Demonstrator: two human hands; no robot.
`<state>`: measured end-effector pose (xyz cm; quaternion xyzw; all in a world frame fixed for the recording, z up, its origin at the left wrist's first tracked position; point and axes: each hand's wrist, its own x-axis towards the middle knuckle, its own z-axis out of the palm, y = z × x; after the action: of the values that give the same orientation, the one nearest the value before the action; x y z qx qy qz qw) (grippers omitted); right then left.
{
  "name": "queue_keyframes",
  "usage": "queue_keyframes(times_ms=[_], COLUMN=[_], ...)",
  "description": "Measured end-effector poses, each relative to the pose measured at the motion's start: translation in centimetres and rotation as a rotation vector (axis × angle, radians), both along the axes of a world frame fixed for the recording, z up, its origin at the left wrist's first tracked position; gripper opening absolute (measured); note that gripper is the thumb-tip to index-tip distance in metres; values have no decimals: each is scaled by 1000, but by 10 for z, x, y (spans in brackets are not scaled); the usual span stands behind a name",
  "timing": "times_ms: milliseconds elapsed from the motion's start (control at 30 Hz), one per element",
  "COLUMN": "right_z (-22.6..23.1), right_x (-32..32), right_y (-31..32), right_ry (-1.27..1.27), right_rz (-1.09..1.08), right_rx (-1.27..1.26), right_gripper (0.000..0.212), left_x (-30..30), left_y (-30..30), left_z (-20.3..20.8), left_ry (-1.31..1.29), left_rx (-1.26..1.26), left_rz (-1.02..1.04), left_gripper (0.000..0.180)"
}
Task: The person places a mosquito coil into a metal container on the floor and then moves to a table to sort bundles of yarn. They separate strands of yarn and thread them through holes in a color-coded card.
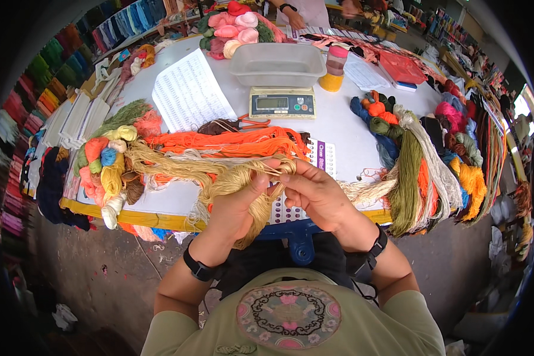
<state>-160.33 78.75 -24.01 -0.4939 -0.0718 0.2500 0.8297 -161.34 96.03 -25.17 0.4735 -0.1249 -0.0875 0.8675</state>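
Observation:
A thick skein of golden-tan thread (pixel 243 184) is gathered between my two hands above the near edge of the table. My left hand (pixel 241 204) closes round its near side, thumb on top. My right hand (pixel 315 193) pinches strands of the same skein at its right end, with thumb and forefinger together. Part of the skein hangs below my left hand. Just beyond lie long orange thread hanks (pixel 231 142) and a looser length of tan thread (pixel 160 159). A punched card (pixel 323 155) with rows of holes shows partly behind my right hand.
A digital scale (pixel 281 102) bears a clear plastic tub (pixel 277 65). Written sheets (pixel 193 92) and orange-handled scissors (pixel 253 123) lie nearby. Coloured thread bundles (pixel 110 166) crowd the left; olive and white hanks (pixel 410 178) hang over the right edge. Another person's hand (pixel 296 21) is across the table.

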Motion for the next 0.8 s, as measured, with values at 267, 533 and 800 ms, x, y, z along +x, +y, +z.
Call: queue_keyframes(times_ms=[267, 533, 800], right_z=[0, 26, 26], right_x=[-9, -4, -18], right_y=[-3, -106, -330], right_ry=[-165, -180, -412], right_rz=[100, -759, -1097], right_rx=[-376, 480, -179], right_gripper=[21, 14, 23], left_x=[-4, -17, -39], left_y=[35, 206, 486], left_z=[7, 21, 1], left_ry=[97, 223, 234], left_rx=[247, -678, -477], left_rz=[95, 70, 653], left_gripper=[25, 21, 21])
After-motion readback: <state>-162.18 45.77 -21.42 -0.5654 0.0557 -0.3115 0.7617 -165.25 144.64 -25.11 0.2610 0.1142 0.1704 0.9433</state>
